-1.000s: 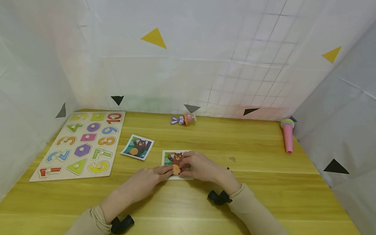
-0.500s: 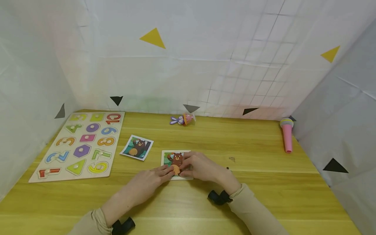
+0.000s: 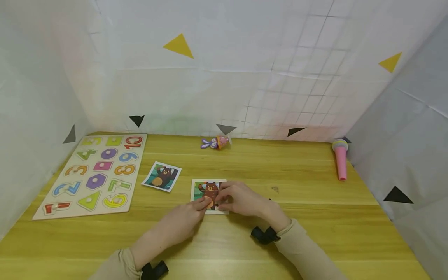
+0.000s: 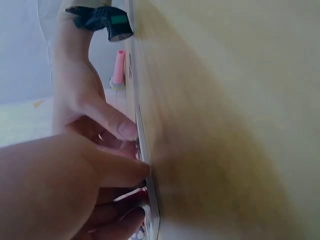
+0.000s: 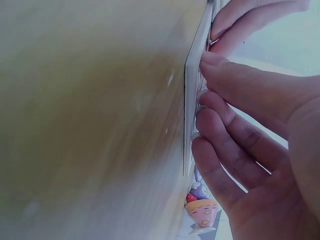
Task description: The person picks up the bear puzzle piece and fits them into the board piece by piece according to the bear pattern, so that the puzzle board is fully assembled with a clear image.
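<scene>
A small white-bordered bear picture puzzle (image 3: 198, 185) lies flat at the middle of the table. My left hand (image 3: 185, 217) reaches in from the lower left, its outstretched fingers pressing on the bear's belly near the lower edge. From the right, my right hand (image 3: 243, 200) rests thumb and fingertips on the puzzle's right part, covering it. In the right wrist view, the right hand's fingers (image 5: 207, 125) touch the face of the board (image 5: 191, 95), thumb apart from them. The left wrist view shows the left thumb (image 4: 130, 171) at the board's near edge.
A matching bear picture card (image 3: 162, 177) lies left of the puzzle. Farther left is a number-and-shape peg board (image 3: 92, 175). A rabbit toy (image 3: 216, 142) lies at the back, a pink toy microphone (image 3: 340, 160) at the back right. White sheeting encloses the table.
My left hand has shifted slightly right, its fingers covering more of the belly. The right hand's fingers have moved a little to the right, and more of the bear's lower part shows.
</scene>
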Tool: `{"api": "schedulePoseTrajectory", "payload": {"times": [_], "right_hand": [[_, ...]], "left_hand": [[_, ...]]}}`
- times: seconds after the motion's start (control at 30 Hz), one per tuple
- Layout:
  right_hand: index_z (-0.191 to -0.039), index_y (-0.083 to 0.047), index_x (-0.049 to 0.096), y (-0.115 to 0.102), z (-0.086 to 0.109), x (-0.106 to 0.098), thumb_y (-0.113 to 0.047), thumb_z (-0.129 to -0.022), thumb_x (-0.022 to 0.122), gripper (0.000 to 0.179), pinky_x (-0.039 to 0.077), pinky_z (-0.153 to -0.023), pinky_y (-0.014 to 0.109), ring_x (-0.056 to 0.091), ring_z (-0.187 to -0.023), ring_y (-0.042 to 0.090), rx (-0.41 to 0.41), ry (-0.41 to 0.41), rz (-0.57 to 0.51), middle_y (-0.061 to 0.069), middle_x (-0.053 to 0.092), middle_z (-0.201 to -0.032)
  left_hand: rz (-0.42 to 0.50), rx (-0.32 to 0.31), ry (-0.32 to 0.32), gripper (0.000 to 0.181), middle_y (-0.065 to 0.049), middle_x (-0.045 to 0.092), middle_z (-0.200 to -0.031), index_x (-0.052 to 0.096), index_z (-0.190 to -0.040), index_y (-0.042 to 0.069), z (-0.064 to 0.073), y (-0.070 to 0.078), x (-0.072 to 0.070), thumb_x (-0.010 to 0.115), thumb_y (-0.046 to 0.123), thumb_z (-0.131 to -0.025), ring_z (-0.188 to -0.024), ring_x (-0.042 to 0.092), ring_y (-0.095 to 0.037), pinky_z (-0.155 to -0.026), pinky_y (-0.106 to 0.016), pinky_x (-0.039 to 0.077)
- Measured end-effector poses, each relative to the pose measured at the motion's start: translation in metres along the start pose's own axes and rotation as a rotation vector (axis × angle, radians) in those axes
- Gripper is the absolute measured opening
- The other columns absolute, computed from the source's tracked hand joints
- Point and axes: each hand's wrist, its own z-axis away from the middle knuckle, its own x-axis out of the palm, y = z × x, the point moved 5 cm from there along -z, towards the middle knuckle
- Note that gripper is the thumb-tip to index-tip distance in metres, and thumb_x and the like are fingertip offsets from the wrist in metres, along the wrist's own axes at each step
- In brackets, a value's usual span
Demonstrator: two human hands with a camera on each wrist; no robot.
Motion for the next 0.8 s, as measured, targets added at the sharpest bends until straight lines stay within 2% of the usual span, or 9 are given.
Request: {"api": "schedulePoseTrajectory", "payload": {"times": [0.07, 0.13, 0.2, 0.27, 0.43, 0.53, 0.8], "right_hand": [[-0.098, -0.013, 0.077, 0.001, 0.001, -0.001, -0.019, -0.09, 0.076, 0.01, 0.054, -0.078, 0.022, 0.063, -0.086, 0.005, 0.008, -0.001, 0.0, -0.004, 0.064, -0.096], [-0.099, -0.014, 0.077, 0.001, 0.001, -0.001, -0.019, -0.09, 0.076, 0.01, 0.054, -0.079, 0.024, 0.063, -0.087, 0.007, 0.011, -0.001, 0.003, -0.004, 0.064, -0.098], [-0.099, -0.014, 0.077, 0.002, 0.002, -0.002, -0.019, -0.09, 0.076, 0.011, 0.054, -0.08, 0.026, 0.062, -0.087, 0.009, 0.014, -0.002, 0.007, -0.004, 0.065, -0.099], [-0.099, -0.014, 0.077, 0.003, 0.003, -0.002, -0.019, -0.09, 0.076, 0.011, 0.054, -0.079, 0.027, 0.061, -0.087, 0.01, 0.008, 0.0, 0.01, -0.003, 0.065, -0.099], [-0.099, -0.014, 0.077, 0.003, 0.005, -0.002, -0.019, -0.09, 0.076, 0.011, 0.054, -0.077, 0.026, 0.061, -0.085, 0.01, -0.01, 0.006, 0.014, -0.003, 0.064, -0.097], [-0.099, -0.013, 0.077, 0.004, 0.007, -0.003, -0.019, -0.091, 0.075, 0.01, 0.053, -0.077, 0.024, 0.06, -0.085, 0.009, -0.002, 0.008, 0.024, -0.004, 0.064, -0.096], [-0.102, -0.014, 0.077, 0.017, 0.023, -0.015, -0.017, -0.09, 0.076, 0.013, 0.053, -0.078, 0.027, 0.06, -0.086, 0.009, 0.054, 0.029, -0.001, -0.005, 0.065, -0.097]], "left_hand": [[0.016, 0.001, 0.024, 0.036, -0.008, 0.061, -0.139, 0.07, -0.123, 0.001, -0.003, -0.003, -0.001, 0.069, 0.0, -0.087, -0.094, 0.072, -0.025, -0.067, -0.031, 0.06], [0.019, 0.007, 0.046, 0.032, -0.006, 0.064, -0.135, 0.072, -0.119, 0.002, -0.005, -0.005, -0.002, 0.068, -0.002, -0.088, -0.075, 0.071, -0.022, -0.059, -0.029, 0.058], [0.03, 0.013, 0.053, 0.03, -0.004, 0.065, -0.133, 0.073, -0.118, 0.003, -0.006, -0.006, -0.003, 0.067, -0.004, -0.089, -0.068, 0.069, -0.021, -0.056, -0.028, 0.056], [0.049, 0.007, 0.046, 0.031, -0.005, 0.065, -0.134, 0.072, -0.121, 0.005, -0.007, -0.008, -0.002, 0.064, -0.002, -0.092, -0.072, 0.07, -0.021, -0.059, -0.03, 0.057], [0.049, 0.023, 0.02, 0.041, -0.007, 0.063, -0.137, 0.067, -0.131, 0.01, -0.006, -0.009, 0.001, 0.063, -0.003, -0.093, -0.081, 0.072, -0.023, -0.066, -0.035, 0.059], [0.039, 0.035, 0.013, 0.045, -0.007, 0.062, -0.139, 0.067, -0.132, 0.01, -0.006, -0.009, 0.001, 0.063, -0.006, -0.09, -0.081, 0.072, -0.023, -0.066, -0.034, 0.059], [0.035, 0.013, -0.002, 0.042, -0.005, 0.062, -0.139, 0.067, -0.132, 0.011, -0.006, -0.009, 0.001, 0.063, -0.002, -0.092, -0.081, 0.072, -0.023, -0.067, -0.035, 0.059]]}}
